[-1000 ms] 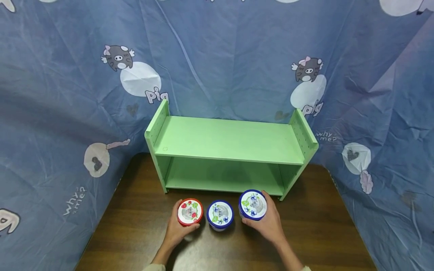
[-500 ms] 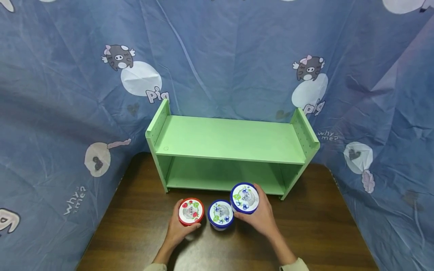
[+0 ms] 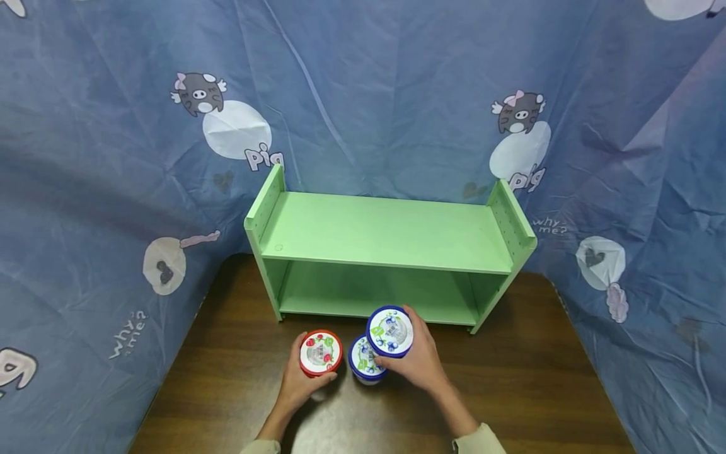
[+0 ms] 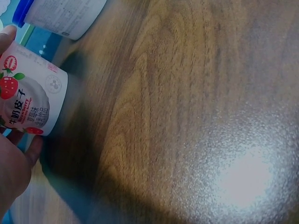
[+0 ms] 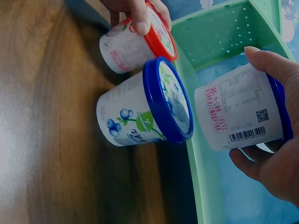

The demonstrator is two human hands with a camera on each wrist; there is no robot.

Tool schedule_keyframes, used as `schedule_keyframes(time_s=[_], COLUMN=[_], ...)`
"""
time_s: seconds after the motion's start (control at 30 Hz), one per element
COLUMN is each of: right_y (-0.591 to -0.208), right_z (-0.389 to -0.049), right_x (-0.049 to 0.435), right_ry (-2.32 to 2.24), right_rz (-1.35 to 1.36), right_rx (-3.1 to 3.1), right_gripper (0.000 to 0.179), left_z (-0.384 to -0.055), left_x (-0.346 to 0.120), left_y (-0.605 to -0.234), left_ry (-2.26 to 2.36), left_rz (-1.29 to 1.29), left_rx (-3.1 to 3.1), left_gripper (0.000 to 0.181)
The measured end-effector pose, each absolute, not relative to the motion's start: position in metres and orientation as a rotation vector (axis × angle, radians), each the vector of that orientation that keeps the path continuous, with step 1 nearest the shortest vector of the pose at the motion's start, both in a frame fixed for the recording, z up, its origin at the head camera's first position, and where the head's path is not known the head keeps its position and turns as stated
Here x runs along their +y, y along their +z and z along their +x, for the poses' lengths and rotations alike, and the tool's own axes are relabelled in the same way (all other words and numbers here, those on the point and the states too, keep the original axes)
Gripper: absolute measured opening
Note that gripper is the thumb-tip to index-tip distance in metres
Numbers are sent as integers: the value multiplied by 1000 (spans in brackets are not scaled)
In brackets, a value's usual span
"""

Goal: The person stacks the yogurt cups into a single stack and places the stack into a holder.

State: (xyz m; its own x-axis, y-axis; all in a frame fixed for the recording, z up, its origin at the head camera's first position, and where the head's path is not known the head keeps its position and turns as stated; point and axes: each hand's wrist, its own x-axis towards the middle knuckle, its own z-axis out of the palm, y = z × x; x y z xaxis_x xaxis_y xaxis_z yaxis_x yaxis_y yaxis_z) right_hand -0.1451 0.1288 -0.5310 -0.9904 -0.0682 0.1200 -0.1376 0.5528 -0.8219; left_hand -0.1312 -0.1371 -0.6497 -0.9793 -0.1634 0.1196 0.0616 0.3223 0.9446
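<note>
My left hand [image 3: 303, 381] grips a red-lidded strawberry yogurt tub [image 3: 321, 353] on the left; its printed side [image 4: 32, 93] fills the edge of the left wrist view. Beside it a blue-lidded blueberry tub [image 5: 135, 109] stands upright on the table, untouched. My right hand [image 3: 418, 359] holds a second blue-lidded tub [image 3: 390, 331] raised off the table, fingers and thumb around its sides near the lid. In the head view this held tub covers part of the standing one; the right wrist view shows the two apart, with the held tub's barcode side [image 5: 243, 109] visible.
A light green two-tier shelf [image 3: 386, 233] stands behind the tubs on the brown wooden table [image 3: 510, 391]. A blue curtain [image 3: 368, 94] with pig prints hangs behind and along both sides.
My right hand has carried its blueberry tub leftward and slightly away from me, so that it now overlaps the standing tub in the head view. The left hand and its tub stay in place.
</note>
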Motion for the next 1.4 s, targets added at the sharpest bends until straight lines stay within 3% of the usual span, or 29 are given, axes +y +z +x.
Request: schedule_keyframes(time_s=[1.4], right_y=[-550], right_z=[-147], right_x=[107], right_ry=[1528], right_rz=[293], right_rx=[-2764], right_gripper=[120], left_z=[-131], left_x=[-137], left_y=[-654], left_ry=[-1807], left_rz=[109], left_rx=[-2334], left_gripper=[115])
